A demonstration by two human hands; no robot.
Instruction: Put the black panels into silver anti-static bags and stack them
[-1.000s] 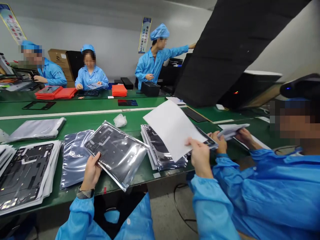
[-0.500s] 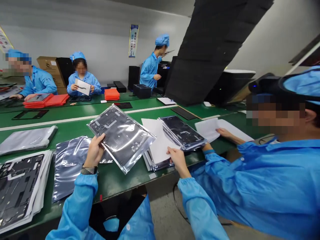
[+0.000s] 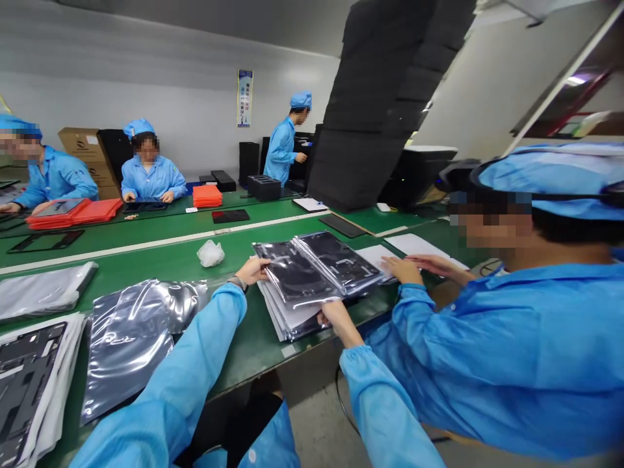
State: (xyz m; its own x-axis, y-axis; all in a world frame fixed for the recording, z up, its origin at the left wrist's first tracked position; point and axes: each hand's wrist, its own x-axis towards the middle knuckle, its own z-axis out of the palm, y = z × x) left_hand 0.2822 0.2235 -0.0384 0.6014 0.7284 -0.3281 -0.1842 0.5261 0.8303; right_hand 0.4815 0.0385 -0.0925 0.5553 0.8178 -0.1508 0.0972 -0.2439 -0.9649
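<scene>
My left hand (image 3: pixel 254 270) pinches the far left edge of a dark panel in a clear plastic bag (image 3: pixel 298 276). The panel lies over a stack of white sheets and bagged panels (image 3: pixel 280 312) near the table's front edge. At its near right corner, my right hand (image 3: pixel 337 316) is closed on the bag's edge; some of its fingers are hidden. A second pile of bagged panels (image 3: pixel 338 260) touches it on the right. Shiny, silvery-grey plastic bags (image 3: pixel 129 344) lie flat left of my left forearm.
A co-worker's hands (image 3: pixel 407 266) rest by white sheets (image 3: pixel 419 247) at right. Crumpled clear plastic (image 3: pixel 211 253) sits mid-table. Dark panels interleaved with white sheets (image 3: pixel 29 377) and a wrapped bundle (image 3: pixel 46 289) are at left. Other people sit across the green table (image 3: pixel 234 364).
My left hand has brought the bagged panel right and down onto the stack, over the white sheet. Crumpled plastic now shows mid-table. The co-worker's hands have come together on the sheets.
</scene>
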